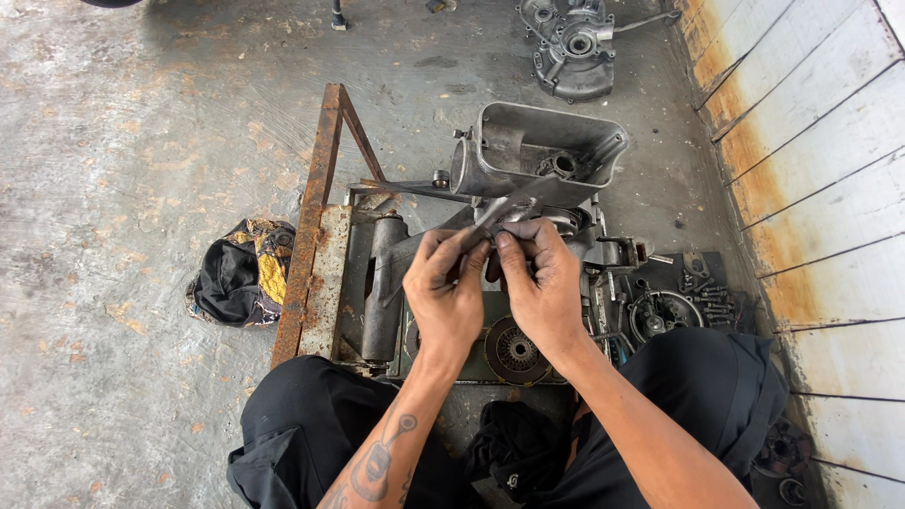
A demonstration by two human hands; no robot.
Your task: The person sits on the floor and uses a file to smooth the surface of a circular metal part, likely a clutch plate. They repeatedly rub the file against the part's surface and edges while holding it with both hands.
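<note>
Left hand (445,287) and right hand (539,283), fingers pinched together on a thin metal part (498,215). Behind it, a grey housing (537,151) above a clutch disc (515,351); a rusty frame (316,217) at left.

Casing (537,151) behind hands (495,283); rag (240,273) left, probably bolts (712,302) right.

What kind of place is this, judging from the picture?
Most likely a small engine repair workshop, worked on the floor. An open metal engine casing sits on a rusty steel stand, a clutch disc and loose bolts lie nearby, and the concrete floor is stained.
</note>
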